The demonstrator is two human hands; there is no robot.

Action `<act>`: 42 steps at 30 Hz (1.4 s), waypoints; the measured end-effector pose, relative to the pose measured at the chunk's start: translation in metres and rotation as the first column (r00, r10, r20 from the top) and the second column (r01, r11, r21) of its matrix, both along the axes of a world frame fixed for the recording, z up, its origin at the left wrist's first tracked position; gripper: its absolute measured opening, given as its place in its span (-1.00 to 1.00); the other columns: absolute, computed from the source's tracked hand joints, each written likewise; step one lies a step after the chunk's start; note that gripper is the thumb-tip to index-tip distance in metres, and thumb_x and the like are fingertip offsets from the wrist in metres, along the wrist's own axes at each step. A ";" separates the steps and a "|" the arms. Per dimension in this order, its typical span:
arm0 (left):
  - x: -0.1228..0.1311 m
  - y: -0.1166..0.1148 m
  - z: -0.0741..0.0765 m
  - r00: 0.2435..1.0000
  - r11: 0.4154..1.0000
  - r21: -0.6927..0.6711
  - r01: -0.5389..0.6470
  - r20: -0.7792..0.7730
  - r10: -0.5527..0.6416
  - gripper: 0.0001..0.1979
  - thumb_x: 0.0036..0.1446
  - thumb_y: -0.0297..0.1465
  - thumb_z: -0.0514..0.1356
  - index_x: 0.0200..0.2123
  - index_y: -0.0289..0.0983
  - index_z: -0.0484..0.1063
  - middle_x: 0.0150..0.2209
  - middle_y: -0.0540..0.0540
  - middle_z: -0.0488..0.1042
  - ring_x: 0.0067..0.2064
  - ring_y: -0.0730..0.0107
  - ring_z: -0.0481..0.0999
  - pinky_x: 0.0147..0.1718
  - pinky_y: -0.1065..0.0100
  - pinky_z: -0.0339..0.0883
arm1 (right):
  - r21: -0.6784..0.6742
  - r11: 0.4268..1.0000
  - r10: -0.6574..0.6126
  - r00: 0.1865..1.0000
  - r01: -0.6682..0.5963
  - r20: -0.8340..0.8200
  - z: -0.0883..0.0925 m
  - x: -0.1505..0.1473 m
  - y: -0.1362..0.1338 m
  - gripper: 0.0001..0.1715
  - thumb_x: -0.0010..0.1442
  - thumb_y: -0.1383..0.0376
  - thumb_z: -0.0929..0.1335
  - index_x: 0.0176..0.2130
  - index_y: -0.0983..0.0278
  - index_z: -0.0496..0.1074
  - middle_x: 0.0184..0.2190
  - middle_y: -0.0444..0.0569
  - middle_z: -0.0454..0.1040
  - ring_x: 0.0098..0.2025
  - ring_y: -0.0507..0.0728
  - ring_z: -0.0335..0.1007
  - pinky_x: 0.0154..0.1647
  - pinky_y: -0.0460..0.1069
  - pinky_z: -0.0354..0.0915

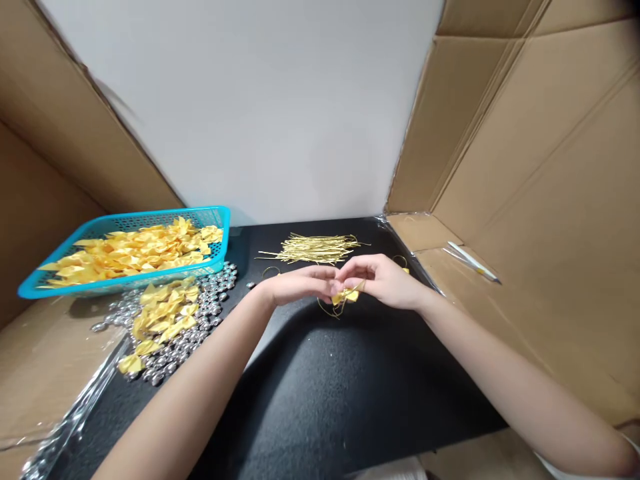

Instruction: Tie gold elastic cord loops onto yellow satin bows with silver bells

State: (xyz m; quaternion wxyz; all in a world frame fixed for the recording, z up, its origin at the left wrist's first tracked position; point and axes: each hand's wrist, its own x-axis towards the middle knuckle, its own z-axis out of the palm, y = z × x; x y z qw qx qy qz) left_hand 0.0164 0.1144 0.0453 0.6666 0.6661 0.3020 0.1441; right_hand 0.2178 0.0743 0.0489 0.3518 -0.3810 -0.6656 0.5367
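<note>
My left hand (300, 283) and my right hand (383, 279) meet over the middle of the black mat (325, 393). Both pinch a small yellow ribbon bow (346, 296) between their fingertips. A thin gold cord (330, 309) loops down from the bow onto the mat. A bundle of gold cords (315, 248) lies just beyond the hands.
A turquoise basket (125, 223) full of yellow bows sits at the left. In front of it, a heap of silver bells (210, 300) with loose yellow bows (163, 317) on top. Cardboard walls stand left and right; a pen (473, 261) lies on the right flap.
</note>
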 end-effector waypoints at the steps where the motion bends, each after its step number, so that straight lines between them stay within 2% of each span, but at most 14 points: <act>1: 0.001 0.000 -0.004 1.000 0.999 -0.037 0.015 0.025 -0.014 -0.69 -0.11 -0.32 0.28 -0.23 -0.28 0.52 -0.22 -0.19 0.61 -0.14 0.14 0.58 -0.17 0.20 0.43 | -0.001 1.000 0.028 1.000 -0.028 -0.008 0.000 0.000 0.002 -0.89 0.13 0.28 0.43 -0.28 0.26 0.52 -0.36 -0.09 0.60 -0.32 0.08 0.54 -0.17 0.05 0.45; 5: -0.001 -0.008 -0.018 0.992 0.991 -0.129 -0.034 0.116 0.049 -0.73 0.02 -0.31 0.23 -0.19 -0.28 0.47 -0.23 -0.18 0.59 -0.19 0.24 0.58 -0.17 0.24 0.40 | -0.029 0.998 0.050 0.998 -0.051 -0.035 -0.002 -0.003 0.008 -0.93 0.13 0.32 0.42 -0.29 0.26 0.50 -0.40 -0.11 0.58 -0.39 0.04 0.52 -0.25 0.00 0.45; 11: -0.009 -0.016 -0.024 0.968 0.955 -0.245 -0.166 0.143 0.205 -0.78 0.06 -0.34 0.25 -0.20 -0.27 0.45 -0.28 -0.12 0.57 -0.26 0.33 0.54 -0.26 0.31 0.35 | -0.084 0.996 0.009 0.999 -0.012 -0.042 -0.003 -0.012 0.014 -0.90 0.11 0.29 0.44 -0.32 0.27 0.49 -0.40 -0.09 0.57 -0.37 0.05 0.52 -0.23 0.01 0.45; 15: -0.015 -0.018 -0.027 0.949 0.951 -0.196 -0.238 0.163 0.271 -0.82 0.04 -0.38 0.29 -0.25 -0.27 0.45 -0.33 -0.05 0.52 -0.30 0.41 0.47 -0.29 0.37 0.29 | -0.086 0.996 -0.030 0.996 0.023 -0.078 -0.002 -0.016 0.014 -0.82 0.06 0.22 0.49 -0.36 0.28 0.51 -0.42 -0.11 0.55 -0.36 0.04 0.49 -0.22 -0.01 0.42; 21: -0.018 -0.021 -0.027 0.936 0.963 -0.179 -0.201 0.256 0.243 -0.86 0.06 -0.44 0.33 -0.28 -0.27 0.46 -0.37 0.03 0.49 -0.33 0.49 0.42 -0.24 0.39 0.27 | -0.037 0.998 -0.061 0.988 0.057 -0.140 -0.003 -0.015 0.006 -0.75 0.04 0.16 0.52 -0.38 0.29 0.52 -0.42 -0.10 0.54 -0.37 0.02 0.46 -0.26 -0.05 0.40; 25: -0.017 -0.025 -0.028 0.926 0.970 -0.173 -0.173 0.308 0.220 -0.85 0.08 -0.46 0.34 -0.26 -0.26 0.46 -0.34 0.04 0.49 -0.31 0.52 0.43 -0.26 0.43 0.28 | -0.006 0.998 -0.065 0.984 0.065 -0.163 -0.005 -0.014 0.001 -0.77 0.07 0.17 0.51 -0.38 0.30 0.53 -0.43 -0.10 0.55 -0.38 0.02 0.46 -0.28 -0.06 0.42; 28: -0.016 -0.030 -0.028 0.916 0.968 -0.173 -0.184 0.325 0.233 -0.86 0.08 -0.46 0.34 -0.27 -0.27 0.46 -0.33 0.03 0.49 -0.30 0.52 0.44 -0.28 0.45 0.28 | -0.004 0.997 -0.081 0.979 0.081 -0.185 -0.004 -0.014 -0.005 -0.84 0.07 0.26 0.51 -0.33 0.29 0.53 -0.39 -0.09 0.55 -0.36 0.00 0.47 -0.28 -0.08 0.44; 30: -0.016 -0.034 -0.027 0.900 0.960 -0.175 -0.220 0.343 0.268 -0.88 0.09 -0.45 0.34 -0.29 -0.27 0.45 -0.36 0.03 0.49 -0.33 0.53 0.44 -0.30 0.46 0.30 | -0.006 0.993 -0.118 0.968 0.120 -0.221 -0.003 -0.014 -0.010 -0.78 0.03 0.33 0.52 -0.26 0.27 0.52 -0.29 -0.09 0.55 -0.35 -0.03 0.47 -0.29 -0.12 0.46; 33: -0.015 -0.044 -0.025 0.857 0.928 -0.160 -0.336 0.356 0.372 -0.87 0.09 -0.43 0.35 -0.31 -0.27 0.45 -0.39 0.04 0.48 -0.36 0.53 0.43 -0.33 0.48 0.31 | -0.014 0.984 -0.177 0.947 0.180 -0.267 -0.003 -0.015 -0.020 -0.63 -0.03 0.41 0.54 -0.19 0.23 0.48 -0.22 -0.11 0.53 -0.34 -0.05 0.48 -0.26 -0.14 0.48; 36: -0.014 -0.055 -0.024 0.829 0.900 -0.132 -0.416 0.351 0.435 -0.86 0.08 -0.41 0.36 -0.31 -0.26 0.45 -0.36 0.02 0.50 -0.33 0.51 0.45 -0.30 0.48 0.34 | -0.041 0.979 -0.202 0.941 0.199 -0.271 -0.006 -0.018 -0.031 -0.62 -0.09 0.45 0.57 -0.25 0.23 0.48 -0.32 -0.14 0.55 -0.34 -0.04 0.52 -0.23 -0.16 0.49; 42: -0.017 -0.075 -0.028 0.845 0.890 -0.041 -0.455 0.295 0.446 -0.87 0.12 -0.35 0.33 -0.27 -0.24 0.47 -0.36 0.00 0.50 -0.32 0.48 0.46 -0.28 0.45 0.36 | -0.129 0.965 -0.258 0.914 0.228 -0.313 -0.011 -0.027 -0.045 -0.67 -0.15 0.42 0.60 -0.38 0.27 0.49 -0.45 -0.15 0.55 -0.45 -0.02 0.54 -0.35 -0.17 0.50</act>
